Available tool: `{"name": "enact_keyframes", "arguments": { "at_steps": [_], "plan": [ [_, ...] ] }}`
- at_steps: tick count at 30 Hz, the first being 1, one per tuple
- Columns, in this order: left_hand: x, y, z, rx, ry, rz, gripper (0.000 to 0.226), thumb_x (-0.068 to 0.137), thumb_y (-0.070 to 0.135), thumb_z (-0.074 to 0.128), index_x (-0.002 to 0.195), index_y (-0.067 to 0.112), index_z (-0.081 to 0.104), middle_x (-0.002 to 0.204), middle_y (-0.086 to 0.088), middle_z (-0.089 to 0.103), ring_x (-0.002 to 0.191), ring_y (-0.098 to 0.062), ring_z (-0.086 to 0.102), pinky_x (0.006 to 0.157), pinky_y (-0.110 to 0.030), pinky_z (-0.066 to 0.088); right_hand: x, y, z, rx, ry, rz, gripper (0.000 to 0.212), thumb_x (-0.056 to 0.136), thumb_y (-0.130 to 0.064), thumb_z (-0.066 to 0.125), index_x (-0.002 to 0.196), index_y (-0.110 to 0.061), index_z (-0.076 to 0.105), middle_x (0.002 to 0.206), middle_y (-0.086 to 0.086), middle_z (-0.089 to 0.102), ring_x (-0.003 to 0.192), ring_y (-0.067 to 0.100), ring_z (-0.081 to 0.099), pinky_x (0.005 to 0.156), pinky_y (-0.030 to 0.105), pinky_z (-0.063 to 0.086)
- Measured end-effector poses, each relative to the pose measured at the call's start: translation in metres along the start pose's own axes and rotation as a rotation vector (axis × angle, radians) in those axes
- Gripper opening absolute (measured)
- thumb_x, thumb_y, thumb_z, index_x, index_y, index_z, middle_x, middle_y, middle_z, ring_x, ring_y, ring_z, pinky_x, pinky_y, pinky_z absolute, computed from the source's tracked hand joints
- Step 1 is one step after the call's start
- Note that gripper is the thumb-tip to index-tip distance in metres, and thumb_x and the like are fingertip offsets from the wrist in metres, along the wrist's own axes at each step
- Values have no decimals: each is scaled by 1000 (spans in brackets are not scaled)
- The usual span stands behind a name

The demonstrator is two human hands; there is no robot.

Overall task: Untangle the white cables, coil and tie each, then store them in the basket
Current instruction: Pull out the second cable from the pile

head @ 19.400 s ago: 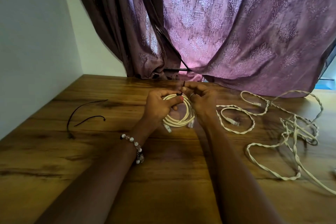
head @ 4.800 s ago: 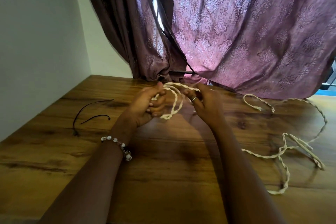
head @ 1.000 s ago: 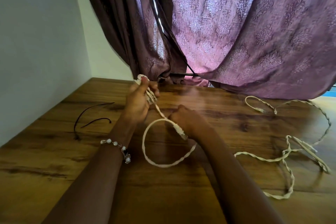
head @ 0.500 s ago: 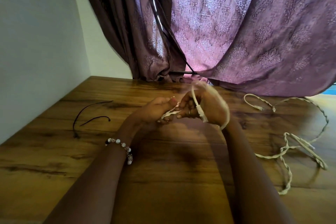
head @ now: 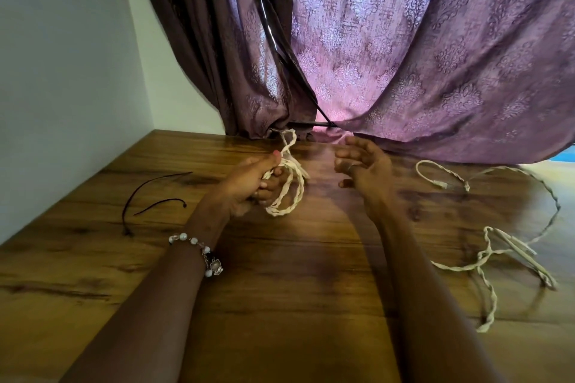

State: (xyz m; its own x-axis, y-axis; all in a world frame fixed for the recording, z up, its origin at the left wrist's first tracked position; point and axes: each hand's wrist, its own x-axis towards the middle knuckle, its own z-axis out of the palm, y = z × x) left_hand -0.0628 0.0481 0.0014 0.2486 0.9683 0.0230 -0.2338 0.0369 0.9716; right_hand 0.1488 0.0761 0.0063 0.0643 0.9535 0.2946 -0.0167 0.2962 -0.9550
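A purple patterned curtain (head: 420, 50) fills the upper right of the room, its darker folds bunched toward the middle and its hem resting on the far edge of the surface. To the left stands a plain pale wall (head: 62, 71), meeting a second wall in a corner beside the curtain.

Below them the wooden surface (head: 280, 305) spreads across the whole lower half, brown with dark grain streaks (its sheen catches pinkish light near the curtain).

Two bare forearms reach over it from the near edge. The left hand (head: 249, 183) hovers above the middle of the surface, its fingers (head: 270, 186) curled round a few loops of twisted white cable (head: 289, 193); one loop hangs below the fist and a smaller loop stands up above it toward the curtain. The right hand (head: 364, 165) is just beside, apart from the cable, with its fingers (head: 348, 152) spread and fairly straight, holding nothing; a ring shows on one of them.

On the right side of the surface lies the loose cable tangle (head: 485, 258), a long twisted strand wandering from near the curtain hem toward the near right; whether it joins the held loops I cannot tell.

On the left lies a thin dark tie (head: 149, 199), bent in an open curve, well apart from the hands.

A beaded bracelet (head: 199, 249) circles the left wrist.
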Motion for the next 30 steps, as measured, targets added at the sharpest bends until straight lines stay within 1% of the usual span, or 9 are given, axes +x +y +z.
{"name": "enact_keyframes", "arguments": {
  "at_steps": [5,8,11,14,18,21,24,27,30],
  "plan": [
    [-6,4,5,-6,-197,8,36,93,36,42,67,11,40,39,5,24,27,-3,15,41,-17,12,1,24,13,-429,-146,-334,92,70,-17,80,145,-31,28,135,-5,41,119,20,47,90,37,49],
    [-10,7,4,-51,-259,7,35,92,34,41,67,10,40,38,5,25,26,-2,17,39,-14,15,-1,33,23,-542,-176,-532,76,71,-20,73,137,-36,38,136,-12,43,128,14,40,105,50,36],
    [-10,8,-3,-176,-319,-5,36,94,36,40,68,12,42,36,8,30,24,0,21,35,-11,22,-5,35,31,-522,-191,-510,45,78,-2,62,120,-19,56,113,-8,62,102,7,56,89,35,47],
    [-8,12,-10,-342,-421,0,33,85,42,60,66,16,52,35,12,31,23,0,22,33,-14,22,-8,41,31,-598,-167,-430,36,83,-16,59,117,-21,52,91,-2,69,82,20,65,70,37,52],
    [-9,18,-19,-435,-412,36,38,91,41,44,64,17,55,32,10,33,27,-5,12,32,-16,21,-4,45,22,-778,-216,-356,33,83,-19,56,116,-24,52,88,3,68,81,29,63,68,38,52],
    [-9,22,-18,-457,-269,88,41,92,41,36,62,17,51,32,9,34,26,-6,10,32,-16,17,4,44,17,-859,-91,-266,28,83,-27,57,111,-27,57,95,10,68,86,31,62,71,43,53],
    [2,19,-19,-434,79,200,43,98,42,33,67,16,45,35,8,29,24,-3,18,35,-15,15,9,37,8,-896,-39,-215,15,88,-29,64,97,-17,66,86,14,68,77,28,62,65,33,49],
    [15,8,-27,-274,475,287,43,99,47,38,71,14,47,46,4,31,30,-6,23,37,-16,24,3,16,6,-676,-174,-124,19,91,-15,63,82,-1,71,63,8,63,52,12,52,54,23,39],
    [18,4,-28,-275,545,303,42,99,45,39,69,16,43,46,6,34,32,-6,27,38,-16,24,-16,-7,14,-432,-445,22,15,91,-5,60,79,-4,71,55,2,53,45,10,43,43,20,35]
  ]
}}
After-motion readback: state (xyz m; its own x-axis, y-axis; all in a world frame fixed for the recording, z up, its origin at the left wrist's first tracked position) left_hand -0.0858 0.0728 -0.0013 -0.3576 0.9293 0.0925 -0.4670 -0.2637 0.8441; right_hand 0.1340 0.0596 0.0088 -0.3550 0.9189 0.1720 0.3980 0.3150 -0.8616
